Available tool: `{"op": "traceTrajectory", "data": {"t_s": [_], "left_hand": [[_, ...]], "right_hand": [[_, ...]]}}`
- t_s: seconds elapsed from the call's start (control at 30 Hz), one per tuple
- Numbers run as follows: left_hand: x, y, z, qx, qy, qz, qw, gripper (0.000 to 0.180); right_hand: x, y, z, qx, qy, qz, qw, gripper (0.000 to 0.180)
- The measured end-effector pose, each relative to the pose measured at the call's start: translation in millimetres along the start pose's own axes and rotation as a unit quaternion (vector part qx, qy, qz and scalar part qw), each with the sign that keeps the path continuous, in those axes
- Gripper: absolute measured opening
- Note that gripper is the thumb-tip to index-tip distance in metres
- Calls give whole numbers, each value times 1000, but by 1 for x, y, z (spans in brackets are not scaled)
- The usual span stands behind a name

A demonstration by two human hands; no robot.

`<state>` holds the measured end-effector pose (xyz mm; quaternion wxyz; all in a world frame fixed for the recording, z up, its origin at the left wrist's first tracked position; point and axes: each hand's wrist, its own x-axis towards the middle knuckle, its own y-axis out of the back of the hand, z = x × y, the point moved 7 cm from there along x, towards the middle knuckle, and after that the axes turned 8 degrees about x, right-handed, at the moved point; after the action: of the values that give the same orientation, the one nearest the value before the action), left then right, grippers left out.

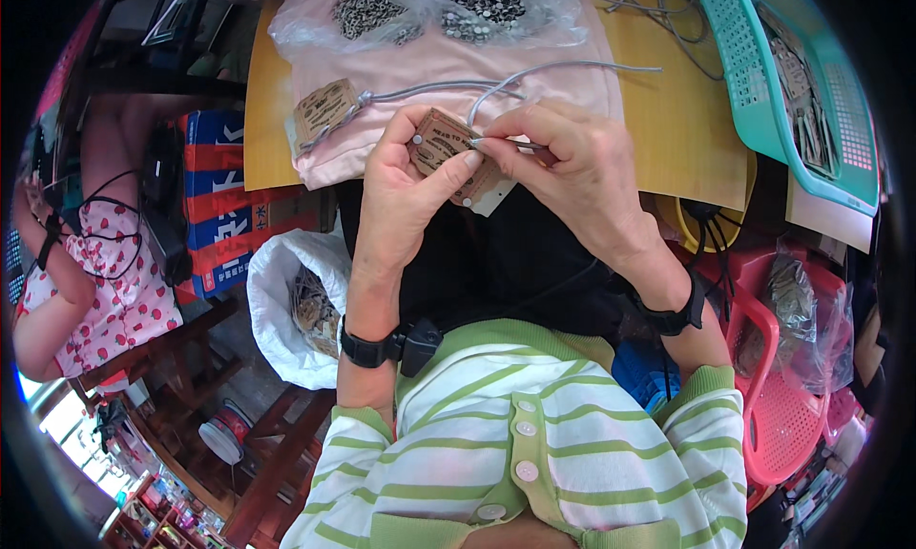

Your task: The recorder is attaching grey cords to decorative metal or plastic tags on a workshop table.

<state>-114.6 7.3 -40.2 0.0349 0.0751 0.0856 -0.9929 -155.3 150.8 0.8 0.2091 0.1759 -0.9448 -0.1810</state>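
My left hand (pixel 396 182) grips a brown cardboard card (pixel 445 141) with dark print and small round metal studs near its corners. Its thumb presses on the card's face. Against that face, my right hand (pixel 587 172) pinches the end of a grey cord between thumb and fingertips. More grey cord (pixel 549 69) runs out from behind the card, over the pink cloth. To the left lies a second brown card (pixel 324 110), with grey cord knotted at its edge. Part of the held card is hidden behind my fingers.
Clear plastic bags of small metal pieces (pixel 367 17) sit on the pink cloth (pixel 448 67) at the back. A turquoise basket (pixel 730 53) of cards stands right. Below are a white sack (pixel 272 306) and a red chair (pixel 787 435). Another person sits at left.
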Motion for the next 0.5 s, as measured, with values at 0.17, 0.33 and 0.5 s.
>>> {"op": "traceTrajectory", "data": {"t_s": [0.17, 0.33, 0.5], "left_hand": [[-1, 2, -4, 25, -5, 1, 1000, 31], [-2, 1, -4, 9, 4, 1, 1000, 26], [-2, 0, -3, 8, 2, 2, 1000, 23]], "right_hand": [[0, -1, -1, 25, -19, 5, 999, 9], [2, 0, -1, 28, -28, -12, 999, 9], [3, 0, -5, 10, -15, -21, 1000, 9]]}}
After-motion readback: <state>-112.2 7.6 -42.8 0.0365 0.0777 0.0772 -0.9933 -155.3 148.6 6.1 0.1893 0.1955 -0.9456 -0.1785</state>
